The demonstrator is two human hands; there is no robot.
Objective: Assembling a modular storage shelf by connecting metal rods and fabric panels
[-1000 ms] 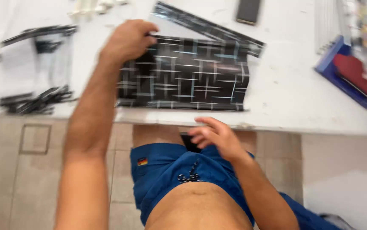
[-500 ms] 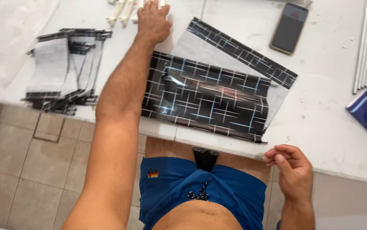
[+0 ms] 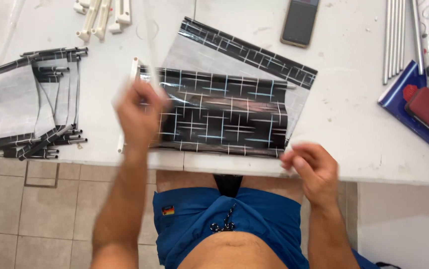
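The white table runs the width of the view, its near edge just over the person's lap. Flat in the middle, within easy reach of both arms, lies the black patterned sheet, folded so its grey inner side shows along the far edge. The stack of finished pieces sits off to the left, out of the working area, and the metal rods wait at the far right. The left hand hovers over the sheet's left end, its grip closed on a thin white rod that is blurred. The right hand hangs at the table edge, fingers loosely curled; I cannot tell whether they pinch anything.
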